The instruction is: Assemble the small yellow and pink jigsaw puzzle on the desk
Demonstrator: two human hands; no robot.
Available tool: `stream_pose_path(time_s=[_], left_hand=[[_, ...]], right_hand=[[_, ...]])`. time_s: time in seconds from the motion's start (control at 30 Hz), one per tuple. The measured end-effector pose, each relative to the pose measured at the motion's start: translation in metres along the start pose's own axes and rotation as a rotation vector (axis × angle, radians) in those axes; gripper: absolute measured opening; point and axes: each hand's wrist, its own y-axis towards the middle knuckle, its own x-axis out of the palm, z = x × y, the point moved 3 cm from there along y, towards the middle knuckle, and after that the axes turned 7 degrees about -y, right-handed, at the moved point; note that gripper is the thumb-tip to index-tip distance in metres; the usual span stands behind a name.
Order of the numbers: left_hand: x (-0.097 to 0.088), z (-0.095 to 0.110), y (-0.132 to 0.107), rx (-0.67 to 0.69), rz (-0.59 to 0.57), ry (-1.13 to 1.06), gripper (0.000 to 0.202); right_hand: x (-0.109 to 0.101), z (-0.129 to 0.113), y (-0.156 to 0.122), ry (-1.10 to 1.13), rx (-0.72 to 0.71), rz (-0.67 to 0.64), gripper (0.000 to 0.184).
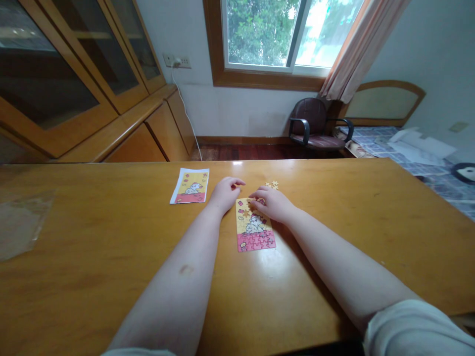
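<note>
A jigsaw puzzle (256, 241) lies flat on the table, its pink lower part joined and a white cartoon animal in the middle. Gaps show in its yellow upper part. My right hand (275, 204) reaches over the top of the puzzle, thumb and forefinger close together at a small yellow puzzle piece there. Just off the puzzle's upper left corner rests my left hand (224, 194), fingers loosely bent and apart, nothing visible in them. Several loose puzzle pieces (274, 184) lie beyond my right hand, which partly hides them.
A printed reference picture (191, 187) of the same design lies left of my left hand. A clear plastic sheet or bag (22, 225) is at the left of the wooden table (122, 242). Beyond the table stand a cabinet (129, 133), an armchair (313, 123) and a bed (378, 136).
</note>
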Motion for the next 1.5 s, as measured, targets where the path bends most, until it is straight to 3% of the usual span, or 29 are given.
stream_pose_path(time_s=[0.1, 0.17, 0.27, 0.37, 0.47, 0.53, 0.6, 0.7, 0.8, 0.93, 1.1, 1.3, 1.5], left_hand=[[-0.001, -0.004, 0.0, 0.043, -0.023, 0.052, 0.02], [-0.002, -0.005, -0.001, 0.077, 0.026, 0.05, 0.02], [-0.015, 0.011, -0.008, 0.156, 0.287, 0.014, 0.016], [-0.046, 0.063, -0.025, 0.361, 0.648, -0.092, 0.016], [-0.08, 0.125, -0.047, 0.434, 0.865, -0.312, 0.018], [-0.089, 0.157, -0.062, 0.474, 0.749, -0.321, 0.022], [-0.077, 0.169, -0.079, 0.453, 0.461, -0.19, 0.02], [-0.03, 0.15, -0.114, 0.46, -0.021, 0.107, 0.022], [0.013, 0.113, -0.148, 0.389, -0.233, 0.337, 0.029], [0.035, 0.089, -0.168, 0.332, -0.288, 0.459, 0.042], [0.036, 0.083, -0.163, 0.23, -0.309, 0.517, 0.044], [0.035, 0.078, -0.159, 0.237, -0.377, 0.51, 0.047], [0.038, 0.076, -0.157, 0.218, -0.436, 0.521, 0.048]], right_hand=[[-0.025, 0.013, -0.001, -0.007, 0.124, -0.071, 0.021], [-0.041, 0.023, -0.007, -0.024, 0.272, -0.185, 0.024], [-0.054, 0.033, -0.023, -0.091, 0.378, -0.291, 0.022], [-0.05, 0.038, -0.045, -0.109, 0.386, -0.268, 0.019], [-0.043, 0.041, -0.065, -0.09, 0.411, -0.09, 0.016], [-0.037, 0.042, -0.075, -0.039, 0.366, -0.08, 0.015], [-0.033, 0.042, -0.079, 0.028, 0.307, -0.118, 0.014], [-0.029, 0.039, -0.078, 0.092, 0.226, -0.149, 0.018], [-0.024, 0.034, -0.075, 0.08, 0.189, -0.171, 0.016], [-0.017, 0.032, -0.073, 0.051, 0.229, -0.183, 0.012], [-0.017, 0.031, -0.074, 0.048, 0.234, -0.204, 0.006], [-0.016, 0.032, -0.078, 0.161, 0.189, -0.21, 0.01], [-0.018, 0.021, -0.075, 0.389, 0.307, -0.128, 0.023]])
